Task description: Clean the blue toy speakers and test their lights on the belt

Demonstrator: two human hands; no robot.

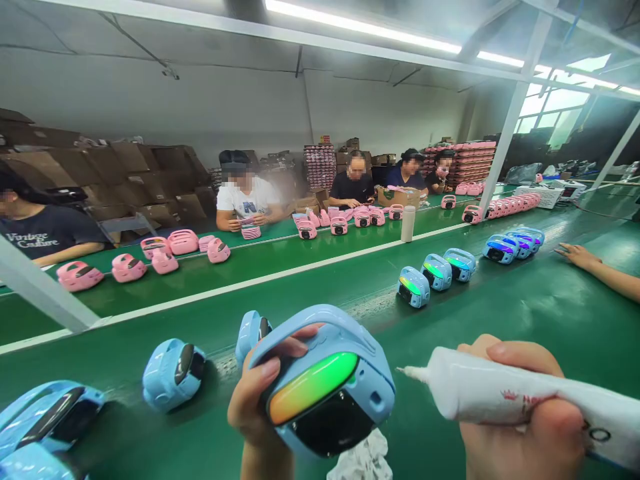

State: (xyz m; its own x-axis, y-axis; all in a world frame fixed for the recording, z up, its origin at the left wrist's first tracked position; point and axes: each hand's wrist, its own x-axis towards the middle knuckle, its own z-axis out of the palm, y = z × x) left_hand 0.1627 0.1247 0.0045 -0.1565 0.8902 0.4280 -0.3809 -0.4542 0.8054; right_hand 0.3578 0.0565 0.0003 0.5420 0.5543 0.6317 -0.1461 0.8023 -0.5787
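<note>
My left hand [255, 393] grips a blue portable speaker [345, 333] by its body, with fingers under the top handle. A strip on the speaker's face glows green to orange above a dark panel. In my right hand [525, 427] lies a white glue tube [485, 387], fingers wrapped round it. The tube's thin nozzle points left, close to the speaker's right side, with a small gap between them. Below the speaker a crumpled white tissue [363, 459] rests on the green surface, partly hidden.
Unlit blue speakers [173, 373] stand at left; several lit ones [435, 272] line the green belt [310, 293] ahead. A person's hand [577, 255] rests at right. Across the line, people sit behind pink speakers [127, 267]. A pale cylinder [408, 224] stands by the white strip. A white post [45, 287] rises at left.
</note>
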